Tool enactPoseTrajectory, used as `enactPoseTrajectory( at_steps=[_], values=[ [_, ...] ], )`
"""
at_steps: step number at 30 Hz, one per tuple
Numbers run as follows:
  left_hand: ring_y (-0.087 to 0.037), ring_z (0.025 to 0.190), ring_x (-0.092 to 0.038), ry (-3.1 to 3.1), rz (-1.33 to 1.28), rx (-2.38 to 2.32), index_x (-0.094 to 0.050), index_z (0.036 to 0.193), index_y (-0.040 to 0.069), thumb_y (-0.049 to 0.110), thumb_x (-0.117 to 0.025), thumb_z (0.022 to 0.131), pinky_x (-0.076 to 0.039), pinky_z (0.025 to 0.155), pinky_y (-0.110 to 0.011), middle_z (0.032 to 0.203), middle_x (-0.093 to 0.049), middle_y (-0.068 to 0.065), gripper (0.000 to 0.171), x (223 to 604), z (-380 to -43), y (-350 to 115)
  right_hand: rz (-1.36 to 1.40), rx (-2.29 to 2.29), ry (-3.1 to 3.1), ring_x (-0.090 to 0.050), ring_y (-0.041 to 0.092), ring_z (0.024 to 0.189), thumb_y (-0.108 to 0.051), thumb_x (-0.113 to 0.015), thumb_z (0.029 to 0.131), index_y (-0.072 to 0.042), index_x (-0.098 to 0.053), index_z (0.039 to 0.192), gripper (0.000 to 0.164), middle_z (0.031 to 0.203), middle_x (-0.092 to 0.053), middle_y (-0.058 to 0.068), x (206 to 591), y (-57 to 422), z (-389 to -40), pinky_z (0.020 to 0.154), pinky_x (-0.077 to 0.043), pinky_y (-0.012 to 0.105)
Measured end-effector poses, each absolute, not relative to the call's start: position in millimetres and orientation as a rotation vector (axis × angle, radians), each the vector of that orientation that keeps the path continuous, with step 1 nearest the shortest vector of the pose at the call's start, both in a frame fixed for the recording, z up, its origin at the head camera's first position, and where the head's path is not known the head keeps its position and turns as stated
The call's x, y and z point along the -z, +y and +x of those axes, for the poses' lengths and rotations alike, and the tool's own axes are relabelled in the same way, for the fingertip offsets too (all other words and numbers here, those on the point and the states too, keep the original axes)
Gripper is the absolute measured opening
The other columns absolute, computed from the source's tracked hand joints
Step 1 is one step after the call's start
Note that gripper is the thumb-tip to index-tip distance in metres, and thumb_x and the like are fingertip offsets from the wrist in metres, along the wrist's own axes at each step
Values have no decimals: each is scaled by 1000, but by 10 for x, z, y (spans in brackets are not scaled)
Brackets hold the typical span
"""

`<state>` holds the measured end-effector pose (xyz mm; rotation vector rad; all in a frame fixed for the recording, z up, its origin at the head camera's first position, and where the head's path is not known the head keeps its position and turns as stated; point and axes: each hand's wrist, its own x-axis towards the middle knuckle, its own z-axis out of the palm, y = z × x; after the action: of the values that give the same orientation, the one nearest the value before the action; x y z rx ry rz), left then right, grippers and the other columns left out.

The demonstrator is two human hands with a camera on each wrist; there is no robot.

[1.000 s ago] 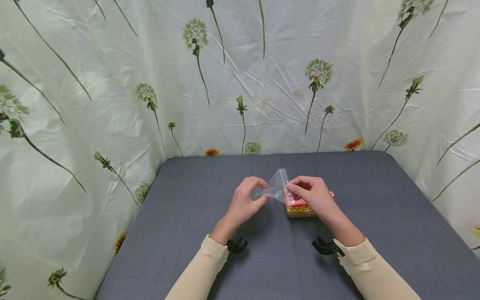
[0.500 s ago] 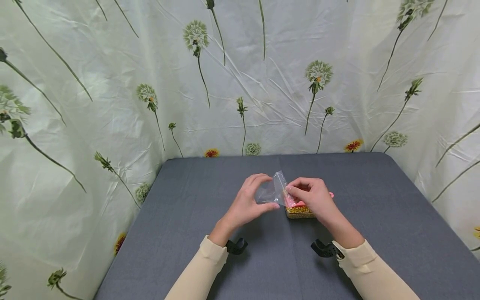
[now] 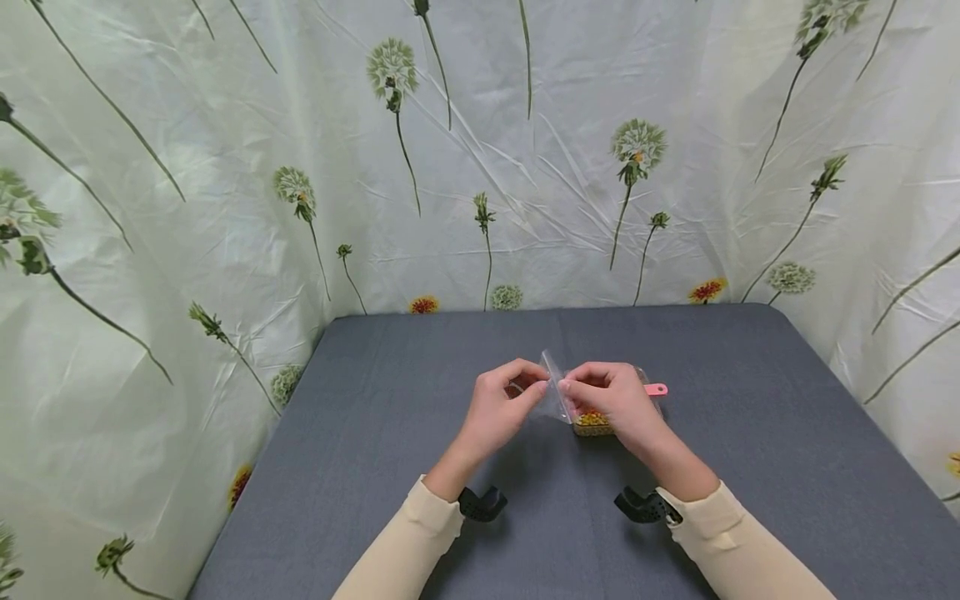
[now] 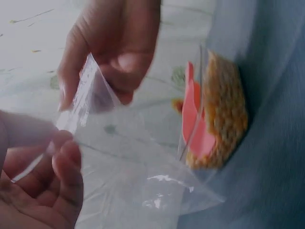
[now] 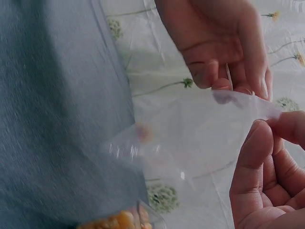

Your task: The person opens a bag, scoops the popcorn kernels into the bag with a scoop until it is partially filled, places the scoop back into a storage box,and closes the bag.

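A clear plastic zip bag [image 3: 557, 387] hangs between both hands above the table. My left hand [image 3: 498, 412] pinches its upper edge between thumb and fingers. Close beside it, my right hand [image 3: 622, 408] pinches the same edge with thumb and forefinger. In the left wrist view the bag looks flat, with nothing visible inside. Just beyond the right hand stands a clear box of yellow corn kernels [image 4: 226, 112], partly hidden by that hand in the head view. A pink spoon [image 4: 191, 112] lies across the box's top, its handle end [image 3: 657, 389] sticking out to the right.
A dark grey cloth covers the table [image 3: 405, 375]. Behind it and at the sides hangs a pale curtain [image 3: 480, 125] printed with dandelions. Black wrist mounts [image 3: 483, 504] sit below both forearms.
The left hand let its fingers spread wide beside the bag, then brought them together on its edge near the right hand. The bag's edge has shifted slightly left and down.
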<state>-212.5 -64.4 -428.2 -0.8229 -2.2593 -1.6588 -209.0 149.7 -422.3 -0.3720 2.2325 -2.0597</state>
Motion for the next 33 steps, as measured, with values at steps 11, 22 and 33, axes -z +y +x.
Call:
enactPoseTrajectory(
  at_steps=[11, 22, 33],
  values=[
    [-21, 68, -66, -2159, -550, 2478, -67, 102, -2, 17, -64, 101, -57, 65, -34, 84, -67, -13, 19, 4310, -2142, -627, -512, 1992, 2122, -66, 26, 76, -20, -72, 95, 3, -69, 100, 23, 89, -68, 18, 4279, 1400, -2058, 74, -58, 46],
    [-16, 67, -64, -2109, -542, 2597, -65, 98, 1, 26, -68, 97, -58, 66, -31, 80, -66, -9, 26, 4316, -2145, -650, -605, 2008, 2014, -64, 23, 77, -17, -67, 99, 5, -66, 103, 22, 88, -67, 18, 4324, 1394, -2065, 73, -57, 43],
    [-17, 69, -65, -2051, -605, 2685, -66, 100, -1, 20, -67, 98, -58, 68, -31, 81, -66, -10, 21, 4294, -2139, -656, -665, 2059, 1896, -63, 28, 78, -13, -62, 101, 10, -61, 102, 23, 86, -66, 13, 4318, 1407, -2071, 70, -56, 31]
  ],
)
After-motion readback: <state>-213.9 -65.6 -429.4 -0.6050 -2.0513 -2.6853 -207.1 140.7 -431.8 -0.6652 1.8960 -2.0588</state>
